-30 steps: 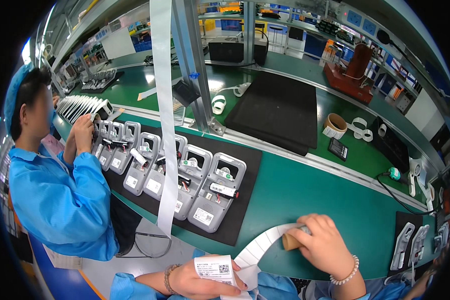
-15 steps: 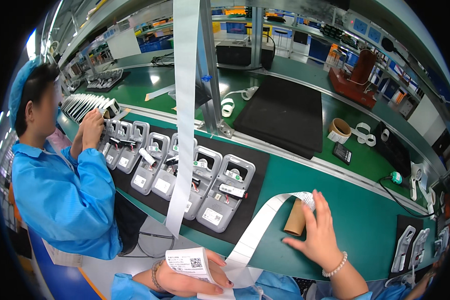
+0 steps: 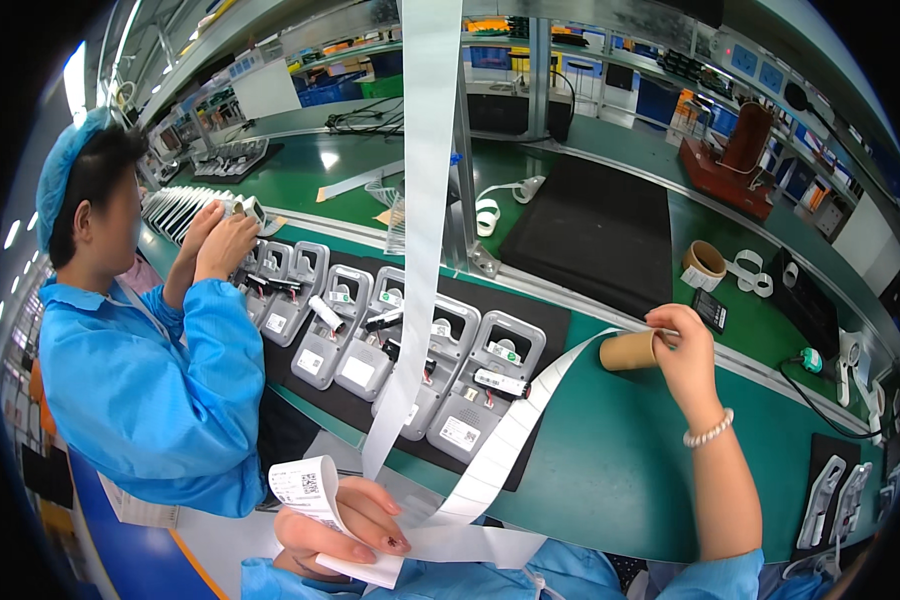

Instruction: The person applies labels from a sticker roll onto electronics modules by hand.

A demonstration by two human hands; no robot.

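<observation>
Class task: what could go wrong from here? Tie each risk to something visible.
1. The right hand seems to hold the cardboard core by one end, so it might slip.
2. The label strip appears to pass close to the nearest grey device and could snag.
3. The printed labels curl at the left hand, so they might crease.

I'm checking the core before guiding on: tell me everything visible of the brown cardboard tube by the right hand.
The brown cardboard tube is a short, plain cylinder with a smooth-looking wall. It is tipped on its side, lengthwise nearly level in the picture. The bare right hand grips its right end; a long white paper label strip meets its upper edge. Whether it touches the green tabletop is unclear.
</observation>
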